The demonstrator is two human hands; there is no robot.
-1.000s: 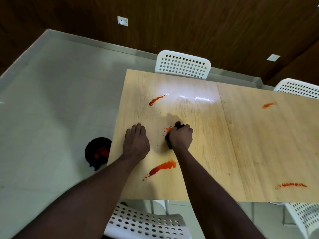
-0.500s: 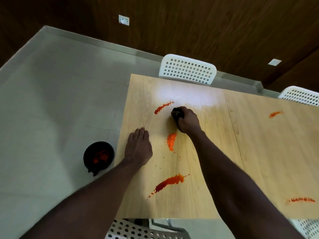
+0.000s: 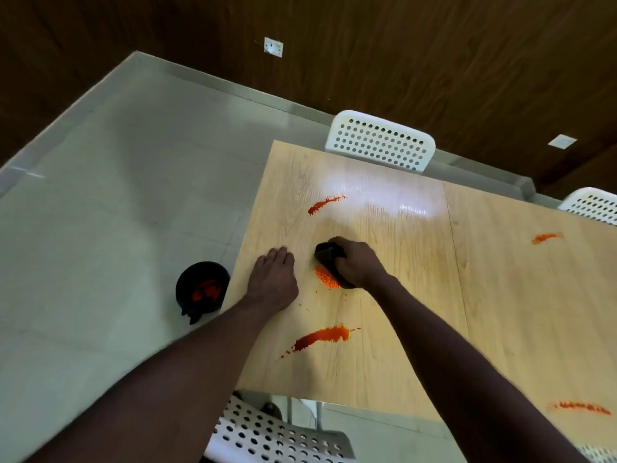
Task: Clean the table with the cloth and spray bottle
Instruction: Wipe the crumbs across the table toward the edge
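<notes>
The right hand [image 3: 359, 264] has its fingers curled tight round the dark cloth [image 3: 329, 253] on the table [image 3: 500, 312], the orange heap [image 3: 326, 278] touching its wrist-side edge, while the left hand [image 3: 273, 282] rests flat, fingers straight, just beside.

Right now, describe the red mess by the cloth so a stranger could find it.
On the wooden table, look between the left hand and the right hand. The orange-red patch touches the dark cloth that hand grips; other smears are long streaks away from it.
</notes>
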